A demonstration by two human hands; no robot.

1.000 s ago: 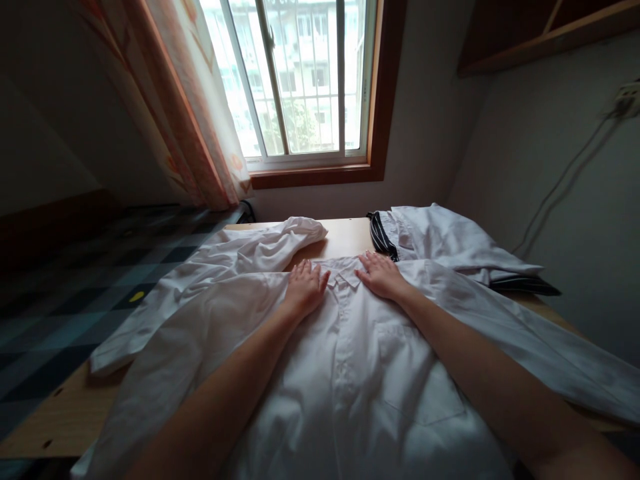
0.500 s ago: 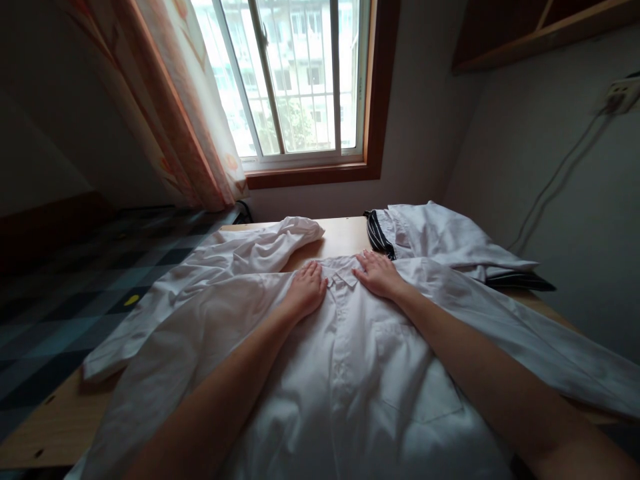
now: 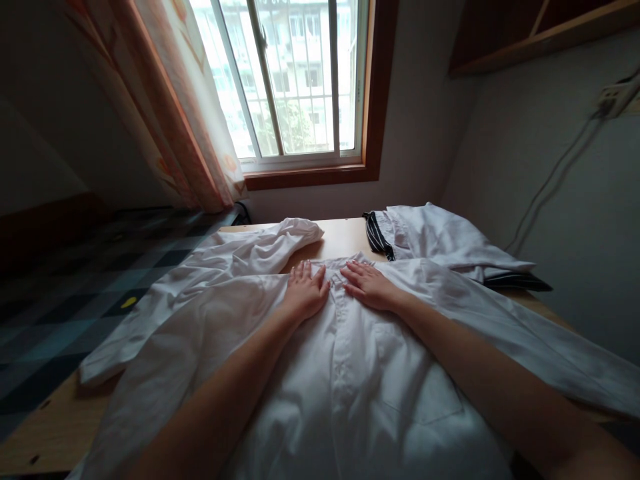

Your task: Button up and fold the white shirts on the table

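A white button-front shirt lies spread out, its collar at the far end and its sleeves reaching to both sides. Flat on the left side of the collar rests my left hand, fingers spread and pointing away from me. My right hand lies on the right side near the top button, with its fingers stretched toward the left. A small gap separates the two hands, and the button strip runs between them. Neither hand grips the cloth.
Another white garment lies behind on the left. White clothes with black striped fabric sit at the back right. The wooden board adjoins a checked bedspread. Beyond are a curtain and window.
My right hand has slid left and slightly toward me over the collar. My left hand has moved a little left, its fingers a bit more spread. The view has shifted slightly.
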